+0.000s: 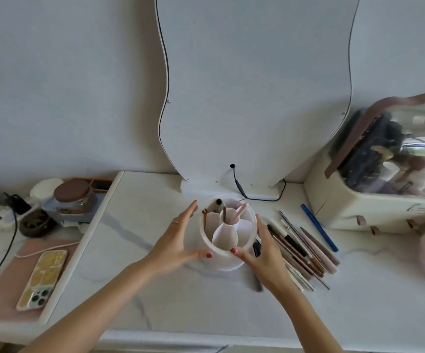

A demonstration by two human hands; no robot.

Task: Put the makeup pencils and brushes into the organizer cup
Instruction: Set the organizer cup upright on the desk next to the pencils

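Head view: organizer cup (228, 234) upright on white worktop (140, 250), a few brushes standing in its far compartments. Left hand (178, 242) and right hand (262, 247) flank cup, fingers spread, thumbs touching near rim, neither grip closed. Loose pencils and brushes (305, 250) just right of cup.

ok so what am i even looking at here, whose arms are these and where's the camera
The single picture comes from a camera worn on a person's head, looking down at their own bare arms; no machine is involved. The left hand and right hand cup a white organizer cup from either side, thumbs on its near rim. It stands on a pale tabletop, with a few pencils and brushes already in its compartments. A loose pile of pencils and brushes lies to its right. Neither hand holds one. A phone lies far left.
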